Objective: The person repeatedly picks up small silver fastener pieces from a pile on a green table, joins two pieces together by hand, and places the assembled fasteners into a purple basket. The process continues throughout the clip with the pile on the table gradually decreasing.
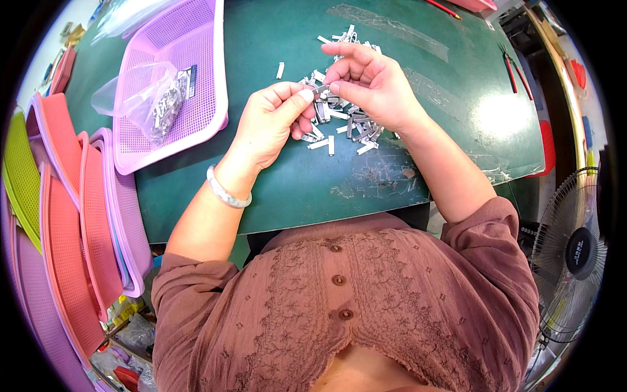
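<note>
Wide green worktable fills the view, its front edge scuffed and taped. Down the person's left side leans a stack of pink, purple and green mesh trays, and one lilac tray lies flat on the table with a clear plastic bag of small metal pieces resting in it. Off to the right, a floor fan stands beside the table, and red-handled pliers lie near the far right edge.

Centre stage — a loose pile of small silver metal strips scattered on the green, right under both hands. The left hand, with a pale bangle on its wrist, has thumb and forefinger pinched together on one end of a single small metal piece. The right hand meets it from the other side, thumb and fingertips closed on the same piece, the remaining fingers spread loosely above.

By the look of it, this is the fitting or checking stage, one piece lifted just clear of the pile and worked between two pinches. The next move likely calls for fine fingertip control — steady alignment, a firm squeeze, no slipping on that tiny strip.
</note>
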### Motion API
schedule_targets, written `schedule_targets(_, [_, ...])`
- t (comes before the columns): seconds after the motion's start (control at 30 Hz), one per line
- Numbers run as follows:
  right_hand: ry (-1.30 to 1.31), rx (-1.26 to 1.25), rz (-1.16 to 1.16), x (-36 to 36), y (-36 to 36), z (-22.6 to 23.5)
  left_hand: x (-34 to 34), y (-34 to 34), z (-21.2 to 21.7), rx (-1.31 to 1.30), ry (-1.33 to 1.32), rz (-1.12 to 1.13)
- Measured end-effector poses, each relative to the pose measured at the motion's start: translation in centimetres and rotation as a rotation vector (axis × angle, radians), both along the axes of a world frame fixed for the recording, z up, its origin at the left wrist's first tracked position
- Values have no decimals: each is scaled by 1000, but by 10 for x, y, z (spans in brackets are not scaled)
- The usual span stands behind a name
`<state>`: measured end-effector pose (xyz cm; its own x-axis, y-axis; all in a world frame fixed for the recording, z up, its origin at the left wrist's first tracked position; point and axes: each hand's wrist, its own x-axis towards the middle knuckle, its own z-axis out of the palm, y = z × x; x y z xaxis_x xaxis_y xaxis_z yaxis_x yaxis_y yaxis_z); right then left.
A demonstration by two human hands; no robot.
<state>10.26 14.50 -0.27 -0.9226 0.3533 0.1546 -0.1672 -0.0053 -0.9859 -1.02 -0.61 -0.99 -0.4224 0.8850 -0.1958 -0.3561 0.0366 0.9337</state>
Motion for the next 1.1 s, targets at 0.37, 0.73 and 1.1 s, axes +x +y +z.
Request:
schedule_targets(0.37, [53, 165, -42, -1, 2, -4, 1, 1, 3, 3, 92, 33])
schedule_targets(0.73, [-7, 1056, -193, -11, 14, -13, -13, 1, -2, 177, -401, 52])
schedule_targets(1.1, [2, 1272, -192, -25, 7, -13, -8, 2, -3, 9, -167, 80])
